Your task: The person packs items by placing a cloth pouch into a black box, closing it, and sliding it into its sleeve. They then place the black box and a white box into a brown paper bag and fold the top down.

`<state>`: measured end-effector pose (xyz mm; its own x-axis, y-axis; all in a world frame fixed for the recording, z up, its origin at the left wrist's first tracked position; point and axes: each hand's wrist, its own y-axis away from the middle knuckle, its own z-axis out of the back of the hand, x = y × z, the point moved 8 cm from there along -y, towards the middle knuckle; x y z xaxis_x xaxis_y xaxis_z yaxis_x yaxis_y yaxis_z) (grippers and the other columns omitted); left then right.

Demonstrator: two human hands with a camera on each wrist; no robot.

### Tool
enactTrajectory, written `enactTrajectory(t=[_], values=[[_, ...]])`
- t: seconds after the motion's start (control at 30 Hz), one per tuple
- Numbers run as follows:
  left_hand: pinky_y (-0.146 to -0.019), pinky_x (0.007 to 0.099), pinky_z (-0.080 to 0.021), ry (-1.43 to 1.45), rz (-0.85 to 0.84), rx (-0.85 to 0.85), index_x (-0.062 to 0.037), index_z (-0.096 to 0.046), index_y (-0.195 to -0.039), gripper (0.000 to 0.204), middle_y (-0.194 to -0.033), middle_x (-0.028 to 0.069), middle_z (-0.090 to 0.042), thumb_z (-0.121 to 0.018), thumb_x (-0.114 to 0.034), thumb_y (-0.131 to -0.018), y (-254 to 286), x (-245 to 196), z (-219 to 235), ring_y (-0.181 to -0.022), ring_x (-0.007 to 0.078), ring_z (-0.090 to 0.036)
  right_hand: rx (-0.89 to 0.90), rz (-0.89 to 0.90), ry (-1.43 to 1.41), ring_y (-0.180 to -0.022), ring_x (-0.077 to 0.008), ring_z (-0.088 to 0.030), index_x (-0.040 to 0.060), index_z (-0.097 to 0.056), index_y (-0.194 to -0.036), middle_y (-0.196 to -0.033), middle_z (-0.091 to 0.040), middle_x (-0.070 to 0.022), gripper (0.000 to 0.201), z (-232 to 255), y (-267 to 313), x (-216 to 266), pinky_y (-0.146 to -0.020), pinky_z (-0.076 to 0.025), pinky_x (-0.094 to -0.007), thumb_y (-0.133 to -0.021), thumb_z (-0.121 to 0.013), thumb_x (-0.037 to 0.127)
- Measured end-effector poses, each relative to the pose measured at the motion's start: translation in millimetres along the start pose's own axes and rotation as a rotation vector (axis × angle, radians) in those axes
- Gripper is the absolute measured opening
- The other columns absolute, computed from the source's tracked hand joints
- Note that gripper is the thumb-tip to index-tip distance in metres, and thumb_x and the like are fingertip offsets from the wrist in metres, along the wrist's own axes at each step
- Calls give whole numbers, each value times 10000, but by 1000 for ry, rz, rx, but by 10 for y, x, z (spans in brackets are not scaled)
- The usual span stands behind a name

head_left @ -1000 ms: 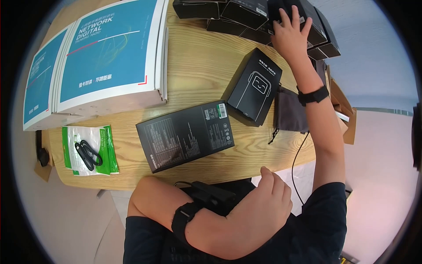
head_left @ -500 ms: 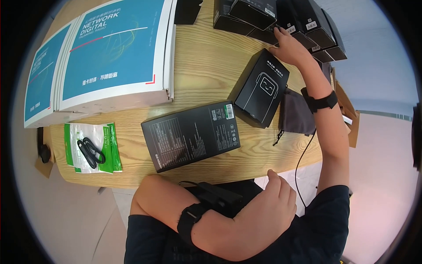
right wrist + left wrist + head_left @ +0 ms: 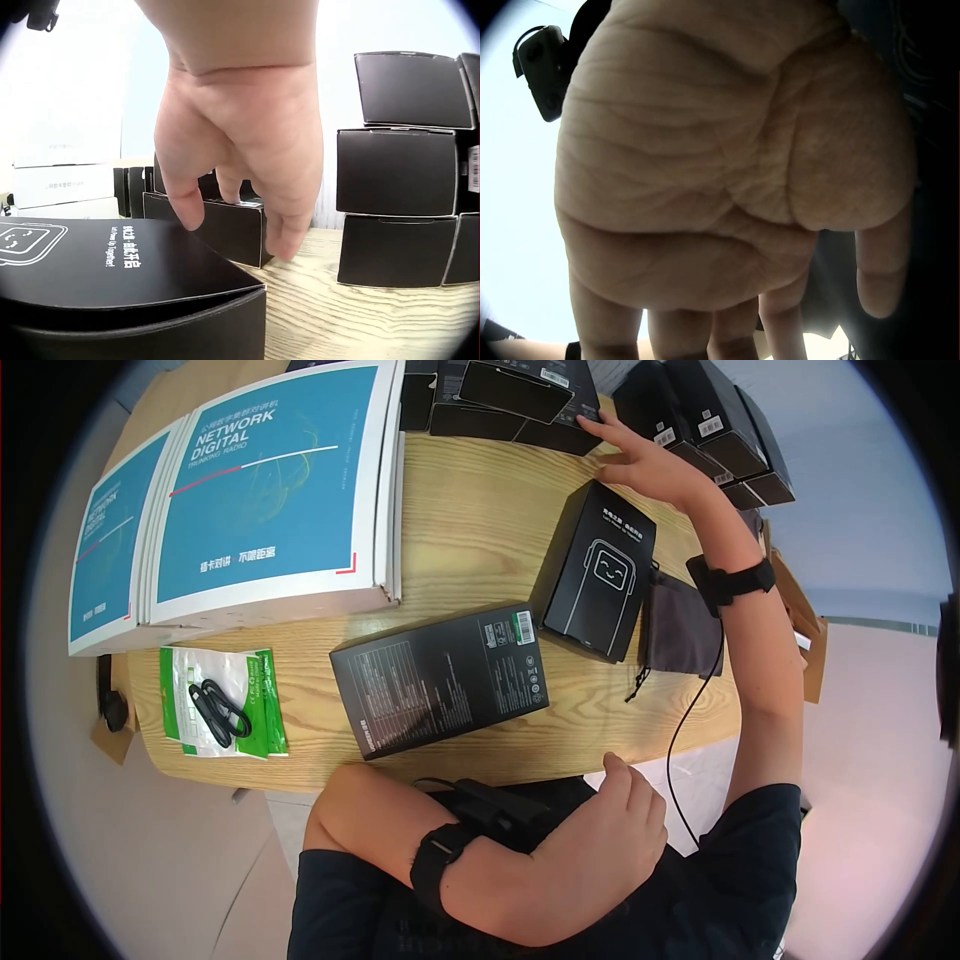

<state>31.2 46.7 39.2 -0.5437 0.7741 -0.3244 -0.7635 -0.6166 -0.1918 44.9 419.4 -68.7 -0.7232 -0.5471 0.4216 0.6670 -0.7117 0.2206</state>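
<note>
My right hand reaches to the far side of the table. Its fingertips are at the right end of a row of black boxes, on which a smaller-looking black box lies. From the right wrist camera, the fingers point down beside the end of a black box, thumb and fingers apart. My left hand is held in front of the body with loose fingers and nothing in its palm. Just short of the right hand lies a black box with a smiling face printed on it.
Another stack of black boxes stands at the back right. A black box with printed text lies in front, and a dark drawstring pouch at right. Large blue-and-white boxes fill the left, near a black cable on green-and-white packets.
My right hand went from atop the right stack down to the row's end. The row has slid left, opening a gap to the right stack. The left hand has stayed put.
</note>
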Motion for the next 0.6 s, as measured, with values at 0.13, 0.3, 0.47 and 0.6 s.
enactTrajectory(t=[0.13, 0.3, 0.47, 0.6], values=[[-1005, 483, -487, 22, 40, -43, -32, -706, -1020, 250, -1047, 135, -683, -637, -219, -869, 9, 36, 25, -1046, 324, -641, -8, -23, 35, -1091, -165, -651, 153, -483, -1546, -1341, -628, -93, 646, 230, -89, 148, -938, -507, -319, -932, -680, 162], [-1004, 474, -487, -10, 69, -80, -41, -709, -1009, 240, -1016, 122, -683, -631, -222, -872, 20, 79, 60, -1028, 313, -642, -159, 133, -23, -1112, -237, -673, 79, -492, -1520, -1433, -559, -230, 684, 774, -191, 1175, -954, -531, -357, -915, -723, 300], [-990, 472, -491, -5, 63, -117, -46, -710, -990, 224, -987, 112, -682, -626, -216, -870, 33, 98, 101, -992, 303, -643, -269, -19, 338, -1429, -541, -368, 118, -417, -1567, -1584, -359, -324, 798, 471, -669, 1571, -1195, -345, -516, -953, -608, 592], [-971, 471, -494, 24, 51, -119, -43, -708, -972, 218, -982, 117, -680, -623, -214, -869, 53, 109, 126, -981, 308, -644, -400, -124, 272, -1223, -414, -597, 8, -492, -1472, -1482, -416, -336, 941, 276, -1337, 893, -1029, -505, -433, -763, -800, 546]])
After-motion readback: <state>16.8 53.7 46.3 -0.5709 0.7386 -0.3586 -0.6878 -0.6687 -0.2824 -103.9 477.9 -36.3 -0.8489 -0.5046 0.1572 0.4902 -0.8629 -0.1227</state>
